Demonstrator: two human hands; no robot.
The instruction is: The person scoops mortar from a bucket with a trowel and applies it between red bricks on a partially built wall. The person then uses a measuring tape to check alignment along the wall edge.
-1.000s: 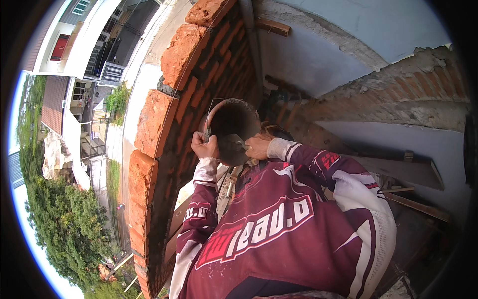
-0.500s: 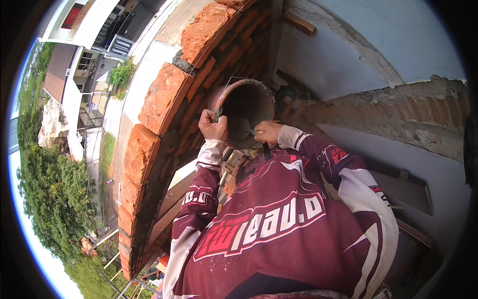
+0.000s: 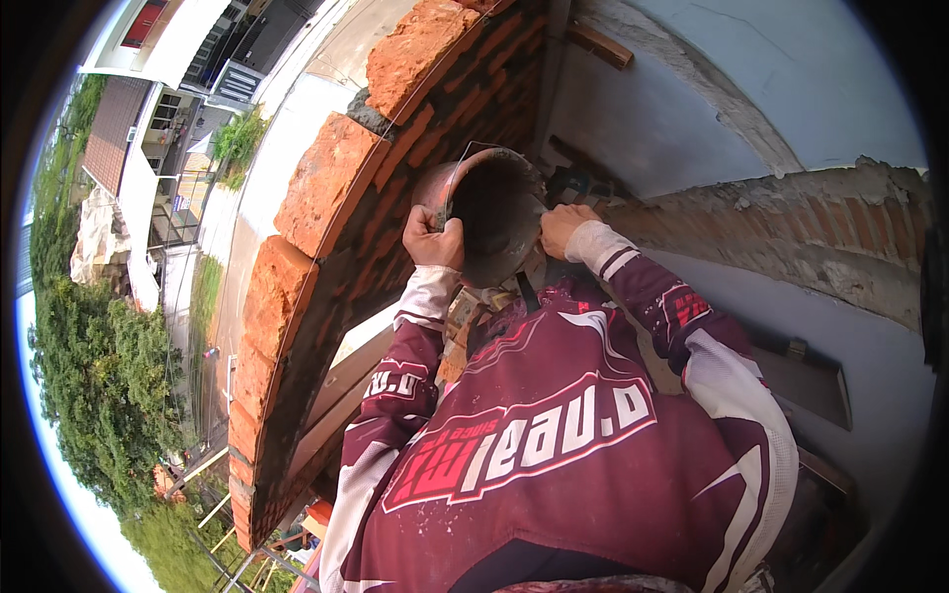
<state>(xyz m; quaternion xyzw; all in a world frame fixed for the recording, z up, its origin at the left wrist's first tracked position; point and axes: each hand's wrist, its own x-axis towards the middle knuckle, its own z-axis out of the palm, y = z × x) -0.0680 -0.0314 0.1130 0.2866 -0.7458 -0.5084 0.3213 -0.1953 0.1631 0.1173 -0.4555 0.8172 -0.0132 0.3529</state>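
Right hand (image 3: 568,232) had shifted from lower part of bucket (image 3: 504,247) mouth to its right side; left hand (image 3: 433,239) stayed at left rim. I saw bucket between both hands, mouth turned up toward view, beside brick wall (image 3: 326,188). Left fingers curled, pinching rim. Right fingers folded together, apparently round thin grey tool (image 3: 540,206); dark interior hid most of it, so I couldn't be sure. My worry: bucket tipping if left pinch slipped, or knuckles scraping brick if bucket swung left.
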